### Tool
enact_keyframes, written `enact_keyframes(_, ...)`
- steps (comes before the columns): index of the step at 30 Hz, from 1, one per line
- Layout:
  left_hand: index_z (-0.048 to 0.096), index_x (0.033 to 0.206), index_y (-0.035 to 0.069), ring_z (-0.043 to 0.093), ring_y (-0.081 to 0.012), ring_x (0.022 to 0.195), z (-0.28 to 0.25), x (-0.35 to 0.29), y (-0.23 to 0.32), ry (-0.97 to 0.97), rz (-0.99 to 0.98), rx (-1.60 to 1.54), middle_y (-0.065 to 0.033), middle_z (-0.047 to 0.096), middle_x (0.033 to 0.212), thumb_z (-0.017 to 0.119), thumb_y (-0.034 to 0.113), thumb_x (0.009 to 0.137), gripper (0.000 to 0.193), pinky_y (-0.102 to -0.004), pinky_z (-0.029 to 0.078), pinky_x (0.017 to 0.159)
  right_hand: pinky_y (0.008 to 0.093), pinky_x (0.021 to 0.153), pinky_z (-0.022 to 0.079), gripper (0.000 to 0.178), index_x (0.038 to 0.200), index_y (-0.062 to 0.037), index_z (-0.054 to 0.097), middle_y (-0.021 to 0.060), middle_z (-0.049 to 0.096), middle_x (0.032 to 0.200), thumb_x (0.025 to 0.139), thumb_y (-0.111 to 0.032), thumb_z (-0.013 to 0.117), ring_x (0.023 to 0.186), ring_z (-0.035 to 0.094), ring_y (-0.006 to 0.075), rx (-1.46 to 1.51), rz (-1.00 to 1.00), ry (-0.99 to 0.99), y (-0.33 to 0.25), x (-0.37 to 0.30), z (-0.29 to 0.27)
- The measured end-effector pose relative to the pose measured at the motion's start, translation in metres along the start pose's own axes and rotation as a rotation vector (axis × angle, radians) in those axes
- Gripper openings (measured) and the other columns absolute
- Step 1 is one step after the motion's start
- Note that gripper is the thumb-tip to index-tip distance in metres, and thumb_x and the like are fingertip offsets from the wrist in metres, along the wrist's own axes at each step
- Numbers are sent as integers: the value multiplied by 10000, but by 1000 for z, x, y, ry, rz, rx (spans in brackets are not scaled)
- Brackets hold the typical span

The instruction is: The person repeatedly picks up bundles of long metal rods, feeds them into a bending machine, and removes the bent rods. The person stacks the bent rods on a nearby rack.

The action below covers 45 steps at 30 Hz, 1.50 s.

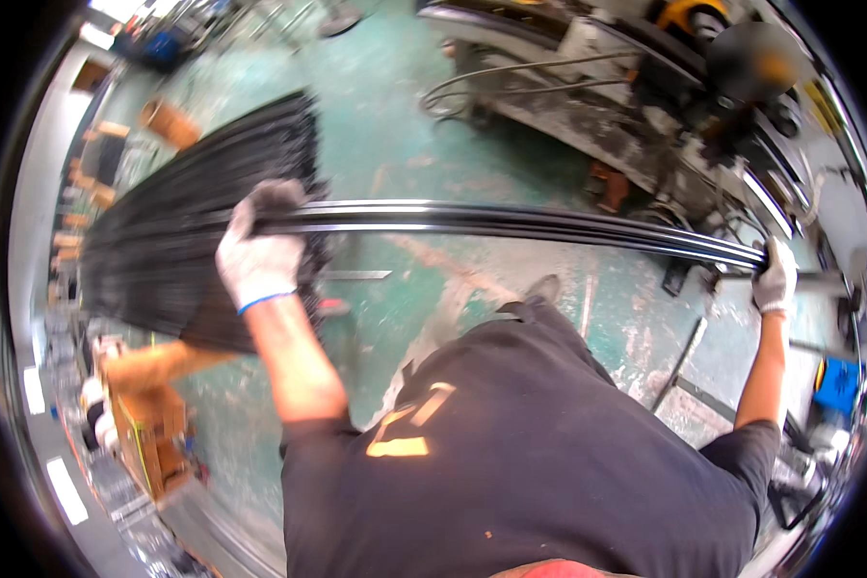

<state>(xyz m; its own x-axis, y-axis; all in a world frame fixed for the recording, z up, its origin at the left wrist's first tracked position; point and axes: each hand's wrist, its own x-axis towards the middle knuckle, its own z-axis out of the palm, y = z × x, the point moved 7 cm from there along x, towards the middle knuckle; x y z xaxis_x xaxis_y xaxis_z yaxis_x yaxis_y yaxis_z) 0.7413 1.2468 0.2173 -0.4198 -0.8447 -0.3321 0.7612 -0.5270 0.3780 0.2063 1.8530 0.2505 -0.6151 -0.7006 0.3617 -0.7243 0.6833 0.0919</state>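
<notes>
A bundle of long, glossy black bars (511,220) spans the view in front of my body, roughly level. Near its left end my left hand (260,246), in a white glove with a blue cuff edge, is closed around it. My right hand (775,277), also in a white glove, grips the far right end. Whether the bars are solid or hollow I cannot tell. Behind and below my left hand lies a large stack of similar black bars (193,207), smeared by motion, with uneven ends toward the middle.
A worn metal workbench (568,120) with a looped cable and machinery stands at the far right. Brown cardboard tubes (169,361) and a wooden box (152,429) are at the left. A metal frame (689,371) and a blue object (837,385) sit at the right. The green floor (385,125) is scuffed.
</notes>
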Motion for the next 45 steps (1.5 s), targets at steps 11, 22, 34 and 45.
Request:
enact_keyframes(11, 665, 1038, -29, 650, -281, 1013, 173, 30, -252, -334, -85, 301, -123, 683, 1014, 728, 108, 927, 187, -478, 508, 1052, 453, 987, 533, 670, 1466, 85, 458, 261, 565, 1428, 860, -199, 480, 1215, 626, 366, 2580, 915, 287, -41, 39, 85)
enact_keyframes(22, 625, 1186, -72, 650, -338, 1166, 285, 211, -291, -605, -163, 275, -198, 690, 1205, 639, 101, 966, 281, -567, 367, 1222, 467, 922, 578, 143, 1086, -20, 654, 129, 711, 1046, 995, -129, 670, 1031, 696, 292, 2267, 1046, 798, 101, 123, 148)
enact_keyframes(34, 652, 1054, -36, 649, -354, 1090, 272, 433, -417, -272, -297, 480, -179, 688, 1081, 543, 286, 1074, 341, -510, 528, 1046, 422, 809, 538, 373, 1233, -67, 688, 66, 703, 1097, 986, -345, 711, 914, 642, 216, 1433, 1253, 1150, 151, 210, 217)
enact_keyframes(45, 667, 1076, -16, 637, -333, 1115, 312, 387, -573, -402, -522, 537, -163, 691, 1129, 504, 327, 1084, 380, -519, 448, 1134, 369, 813, 506, 361, 1170, -23, 695, 83, 717, 1058, 971, -321, 648, 922, 661, 232, 1526, 1508, 881, 146, 274, 281)
